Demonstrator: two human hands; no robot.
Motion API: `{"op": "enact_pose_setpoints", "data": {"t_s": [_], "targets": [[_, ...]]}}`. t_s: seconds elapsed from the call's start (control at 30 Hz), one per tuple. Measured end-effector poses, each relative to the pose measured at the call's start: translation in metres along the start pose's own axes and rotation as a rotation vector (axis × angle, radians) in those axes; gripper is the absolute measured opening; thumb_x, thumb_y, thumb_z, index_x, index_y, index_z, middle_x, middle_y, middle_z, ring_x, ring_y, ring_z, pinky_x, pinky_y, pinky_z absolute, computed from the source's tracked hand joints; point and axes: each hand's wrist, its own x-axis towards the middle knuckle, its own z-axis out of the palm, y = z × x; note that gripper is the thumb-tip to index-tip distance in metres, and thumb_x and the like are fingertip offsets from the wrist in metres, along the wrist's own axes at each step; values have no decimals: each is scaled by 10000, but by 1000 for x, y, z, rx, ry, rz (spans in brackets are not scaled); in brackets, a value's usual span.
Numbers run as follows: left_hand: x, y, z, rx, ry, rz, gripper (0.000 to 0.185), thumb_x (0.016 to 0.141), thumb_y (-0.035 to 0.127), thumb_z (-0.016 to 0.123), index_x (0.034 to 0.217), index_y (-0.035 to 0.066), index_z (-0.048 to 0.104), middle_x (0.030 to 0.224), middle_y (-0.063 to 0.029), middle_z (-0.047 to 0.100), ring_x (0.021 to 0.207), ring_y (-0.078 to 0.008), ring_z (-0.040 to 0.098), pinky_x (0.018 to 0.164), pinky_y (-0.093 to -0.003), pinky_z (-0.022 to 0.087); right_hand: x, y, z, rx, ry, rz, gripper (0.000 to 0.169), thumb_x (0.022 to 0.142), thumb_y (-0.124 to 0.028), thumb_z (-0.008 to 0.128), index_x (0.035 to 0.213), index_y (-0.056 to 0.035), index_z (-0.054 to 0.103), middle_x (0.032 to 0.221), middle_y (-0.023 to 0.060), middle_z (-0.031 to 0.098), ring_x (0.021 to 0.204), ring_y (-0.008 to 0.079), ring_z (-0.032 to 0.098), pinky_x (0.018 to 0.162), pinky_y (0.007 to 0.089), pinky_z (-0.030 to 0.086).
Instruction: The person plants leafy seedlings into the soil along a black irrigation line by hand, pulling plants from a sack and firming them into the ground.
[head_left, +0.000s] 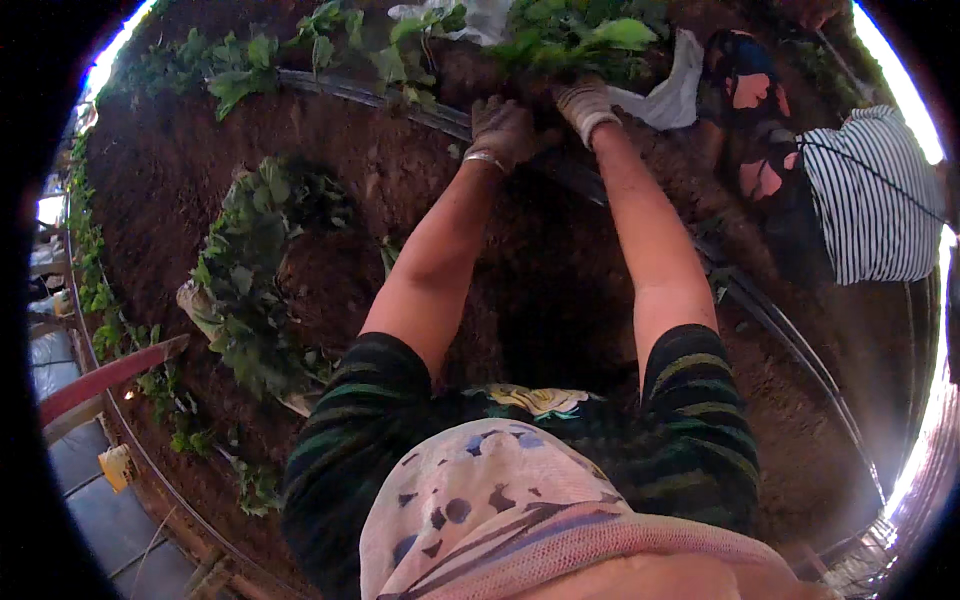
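Observation:
My left hand (504, 133), in a soiled work glove, is pressed down at the dark soil (420, 172) beside a black drip irrigation hose (442, 116). Also gloved, my right hand (585, 109) reaches in at the base of green leafy seedlings (577, 45). Its fingertips are hidden by leaves and shadow, so any hold on a stem cannot be seen. A white plastic sheet or sack (671, 86) lies just right of that hand. More young leafy plants (390, 56) stand beyond the hose.
A bundle of leafy seedlings (251, 277), partly wrapped in pale material, lies on the soil to the left. Twin hoses (795, 337) run down the right. Another person in a striped garment (870, 195) is close at right. A red plank (112, 379) and yellow container (116, 466) border the left.

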Motion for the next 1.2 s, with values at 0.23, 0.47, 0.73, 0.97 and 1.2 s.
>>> {"op": "enact_pose_setpoints", "data": {"t_s": [0.23, 0.47, 0.73, 0.97, 1.2], "targets": [[-7, -5, -13, -38, -131, -88, 753, 736, 629, 579, 1344, 194, 487, 1337, -151, 509, 1272, -365, 421, 1027, -533, 289, 38, 26, 54, -79, -57, -228, 336, 924, -246, 449, 1191, -153, 630, 1258, 95, 596, 1129, 264, 573, 963, 380, 443], [0, -23, 3, 2, 6, -90, 654, 769, 515, 574, 1358, 249, 477, 1373, -113, 486, 1308, -362, 370, 1053, -534, 265, 17, 1, 33, 15, -111, -362, 326, 882, -214, 525, 1165, -108, 647, 1190, 145, 630, 1107, 306, 597, 943, 406, 469], [5, 1, 26, -81, 103, -56, 571, 780, 448, 600, 1300, 219, 539, 1333, -121, 523, 1264, -357, 420, 1044, -457, 306, -21, 24, 31, 295, 2, 124, 286, 863, -202, 514, 1073, -85, 668, 1139, 152, 643, 1096, 319, 593, 923, 403, 469], [1, 17, 33, -49, 92, -171, 570, 783, 439, 610, 1261, 130, 565, 1269, -117, 564, 1230, -346, 450, 1014, -452, 346, -43, 2, 33, 241, 34, 57, 287, 864, -170, 481, 1059, -85, 674, 1131, 148, 643, 1078, 302, 593, 941, 398, 444], [-48, -13, 13, -309, 161, -58, 489, 777, 410, 644, 1187, 147, 617, 1123, -130, 626, 1056, -349, 579, 880, -433, 464, -119, -23, 38, 427, 335, 298, 415, 824, -211, 594, 1215, -77, 561, 1276, 174, 544, 1182, 333, 513, 976, 440, 432]]}}
